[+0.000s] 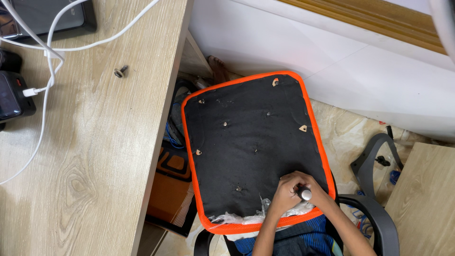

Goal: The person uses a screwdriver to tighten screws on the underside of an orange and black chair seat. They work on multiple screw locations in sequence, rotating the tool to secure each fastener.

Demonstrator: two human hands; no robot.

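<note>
Orange-edged black seat panel [251,137] under hands [296,192] gripping silver-tipped tool [304,193]

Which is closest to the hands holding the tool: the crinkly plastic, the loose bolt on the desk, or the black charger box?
From the hands:
1. Crinkly plastic, just left, at the seat's near edge.
2. Loose bolt, up on the wooden desk.
3. Black charger box, at the desk's far left edge.

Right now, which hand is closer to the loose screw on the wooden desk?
Left. The left hand rests on the black seat, far down-right of the screw; the right hand lies just beyond it.
</note>
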